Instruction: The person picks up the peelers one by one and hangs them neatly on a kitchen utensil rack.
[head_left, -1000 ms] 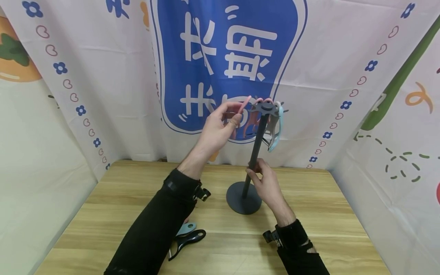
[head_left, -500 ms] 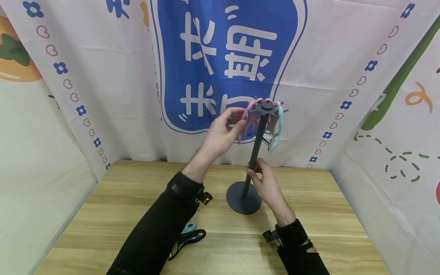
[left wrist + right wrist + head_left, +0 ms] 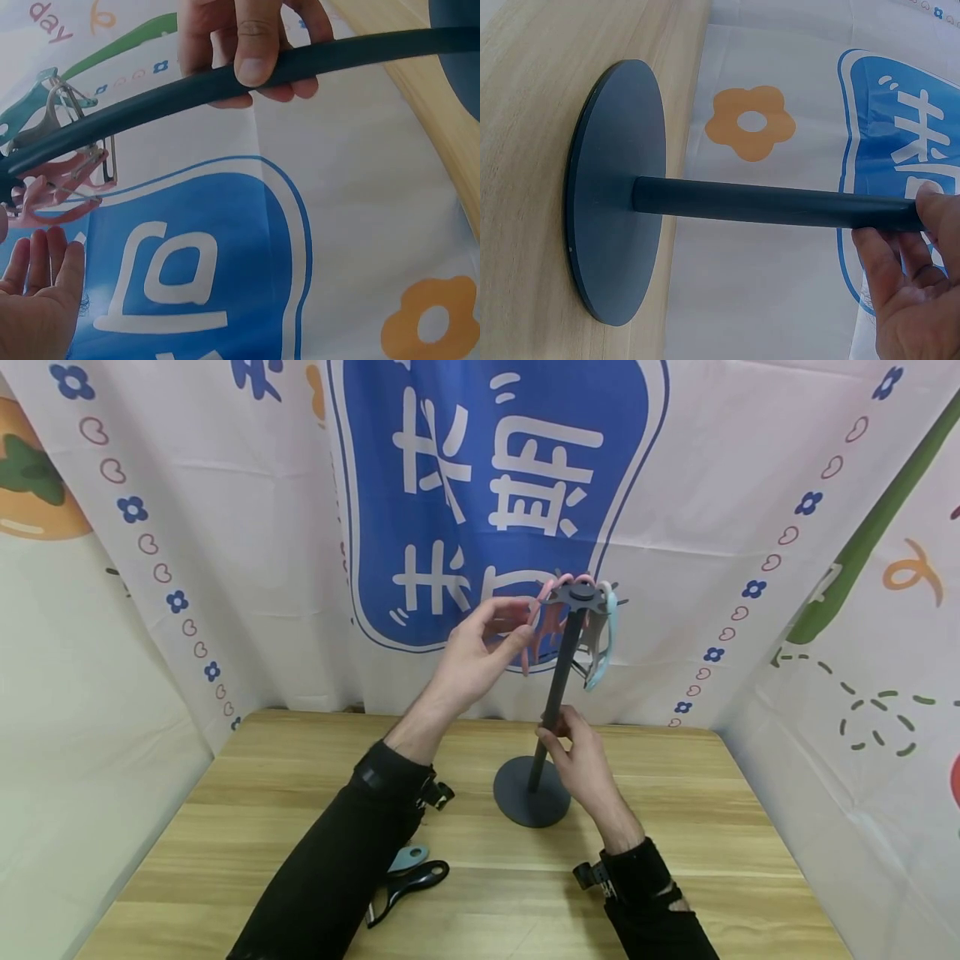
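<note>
A dark grey rack with a round base [image 3: 615, 225] and a hooked top [image 3: 581, 597] stands upright on the table. My right hand [image 3: 581, 758] grips its pole [image 3: 558, 685], thumb on one side and fingers on the other. From the hooks hang several pink peelers [image 3: 71, 216], a grey peeler [image 3: 594, 633] and a light blue peeler [image 3: 612, 639]. At the leftmost pink one, my left hand [image 3: 483, 645] has its fingertips close by. In the left wrist view those fingers are straight, just below the pink handles, and nothing lies in the palm.
A black peeler [image 3: 414, 880] and a blue-grey handle [image 3: 408, 857] lie on the wooden table [image 3: 660, 893], partly covered by the left sleeve. Bare hooks stick out at the rack's right side. A printed white cloth [image 3: 262, 568] hangs behind the table.
My left hand brought a pink peeler rightward and down onto the rack's left hook, then let go and drew slightly left. The right hand has stayed on the pole.
</note>
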Demonstrator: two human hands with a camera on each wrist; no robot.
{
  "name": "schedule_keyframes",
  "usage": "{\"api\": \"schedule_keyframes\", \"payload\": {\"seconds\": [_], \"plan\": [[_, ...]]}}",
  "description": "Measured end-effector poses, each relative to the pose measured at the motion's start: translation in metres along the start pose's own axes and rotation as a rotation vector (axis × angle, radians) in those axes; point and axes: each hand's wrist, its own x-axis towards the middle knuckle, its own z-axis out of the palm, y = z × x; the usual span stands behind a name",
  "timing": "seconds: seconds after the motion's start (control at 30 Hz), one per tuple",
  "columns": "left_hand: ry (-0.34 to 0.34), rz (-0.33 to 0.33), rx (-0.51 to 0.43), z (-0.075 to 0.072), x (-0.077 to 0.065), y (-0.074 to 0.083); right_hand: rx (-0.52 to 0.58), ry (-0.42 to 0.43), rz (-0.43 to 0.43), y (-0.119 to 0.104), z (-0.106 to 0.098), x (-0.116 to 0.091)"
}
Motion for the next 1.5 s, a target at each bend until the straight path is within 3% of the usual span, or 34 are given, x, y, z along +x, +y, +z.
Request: {"api": "schedule_keyframes", "payload": {"seconds": [0.43,0.97,1.5], "plan": [[-0.044,-0.006,0.141,-0.022,-0.021,-0.006,0.011,-0.005,0.009,0.0,0.0,-0.001],[-0.136,0.007,0.483,-0.043,-0.056,-0.018,0.015,-0.005,0.01,0.0,0.0,0.0],[-0.22,-0.021,0.635,-0.059,-0.089,-0.027,0.002,0.01,-0.007,-0.001,0.0,-0.001]]}}
